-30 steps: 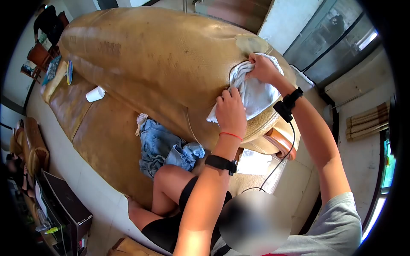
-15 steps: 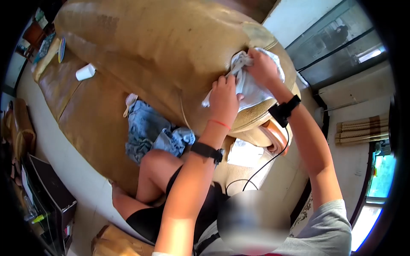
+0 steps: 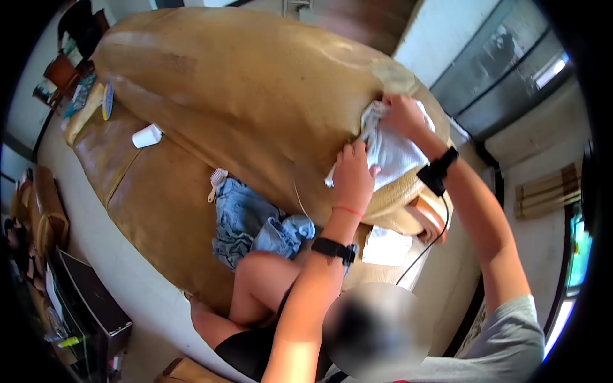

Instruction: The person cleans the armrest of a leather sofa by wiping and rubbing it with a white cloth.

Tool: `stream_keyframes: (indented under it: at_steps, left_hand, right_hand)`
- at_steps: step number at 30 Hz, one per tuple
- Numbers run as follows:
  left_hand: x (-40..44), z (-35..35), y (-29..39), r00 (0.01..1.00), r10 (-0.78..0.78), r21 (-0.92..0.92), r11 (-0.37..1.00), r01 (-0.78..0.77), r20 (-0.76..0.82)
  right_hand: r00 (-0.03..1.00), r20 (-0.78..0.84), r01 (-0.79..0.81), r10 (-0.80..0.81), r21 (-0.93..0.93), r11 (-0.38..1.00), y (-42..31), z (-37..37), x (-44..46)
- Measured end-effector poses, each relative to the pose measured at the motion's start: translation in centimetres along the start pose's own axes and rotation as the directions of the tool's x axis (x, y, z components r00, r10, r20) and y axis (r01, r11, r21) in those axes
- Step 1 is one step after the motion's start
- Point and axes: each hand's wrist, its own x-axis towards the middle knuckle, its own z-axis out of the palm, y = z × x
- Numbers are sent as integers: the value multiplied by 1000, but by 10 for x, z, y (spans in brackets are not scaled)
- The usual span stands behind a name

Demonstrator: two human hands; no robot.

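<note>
A white cloth (image 3: pixel 397 156), perhaps a garment, lies partly bunched over the end of the brown leather sofa's backrest (image 3: pixel 255 83). At its upper edge, my right hand (image 3: pixel 408 118) is closed on the gathered fabric. My left hand (image 3: pixel 354 175), with a red string at the wrist, grips the cloth's near left edge, fingers curled and thumb toward the fabric. Below and left of that hand, crumpled blue denim clothing (image 3: pixel 246 214) rests on the sofa seat. A pale hairbrush (image 3: pixel 217 182) lies against the denim's upper left corner.
A white cup (image 3: pixel 147 136) lies on its side on the seat. White paper (image 3: pixel 386 246) sits below the backrest end, near a black cable (image 3: pixel 421 255). A dark cabinet (image 3: pixel 96 303) stands at lower left. Another person (image 3: pixel 80 29) is at the far upper left.
The whole view has shifted, so everything appears farther right and lower. Both hands stay on the cloth, and its bunched part by my right hand looks somewhat flatter.
</note>
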Motion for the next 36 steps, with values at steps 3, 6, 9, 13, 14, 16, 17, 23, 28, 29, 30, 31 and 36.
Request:
stream_keyframes:
  at_steps: [3, 6, 9, 13, 14, 16, 17, 23, 28, 29, 30, 31, 36]
  left_hand:
    - [6, 1, 2, 998, -37, 0, 999, 37, 46]
    - [0, -3, 1, 999, -32, 13, 999, 31, 41]
    - [3, 1, 5, 999, -36, 0, 999, 36, -5]
    - [-1, 7, 3, 997, -43, -10, 999, 43, -57]
    - [-1, 8, 1, 997, -38, -7, 999, 38, -61]
    - [1, 7, 3, 997, -57, 26, 998, 58, -45]
    - [7, 5, 6, 997, -74, 22, 997, 74, -39]
    - [-6, 2, 4, 991, -130, -38, 991, 130, 0]
    - [9, 8, -8, 992, -122, -97, 988, 123, 14]
    - [8, 3, -7, 993, -118, -98, 988, 121, 31]
    - [-5, 5, -8, 994, -111, -97, 989, 112, 23]
    - [1, 5, -7, 996, -84, -96, 992, 81, -24]
    - [-8, 2, -10, 994, -96, -129, 987, 101, 43]
  right_hand:
    - [998, -31, 50, -49, 54, 997, 1, -5, -6]
    - [999, 19, 27, -27, 10, 1000, -5, -11, -3]
    - [997, 25, 75, -75, 11, 997, -1, -9, 2]
    - [1000, -12, 26, -25, 25, 999, -3, -8, -5]
    - [999, -7, 33, -33, 51, 998, -3, -8, -5]
    - [1000, -23, -20, 21, 61, 998, -10, -5, -13]
    - [998, -44, -42, 46, 68, 997, -11, -5, -11]
    - [967, -196, -144, 161, 99, 985, -22, 28, -37]
    - [988, -112, -101, 106, 51, 994, -12, 13, -20]
    - [991, -66, -112, 114, 33, 993, -13, 10, -20]
    - [992, -30, -119, 120, 37, 992, -14, 6, -17]
    - [993, -37, -108, 109, 13, 994, -8, 14, -14]
    - [985, -4, -170, 170, 34, 985, -15, 13, -27]
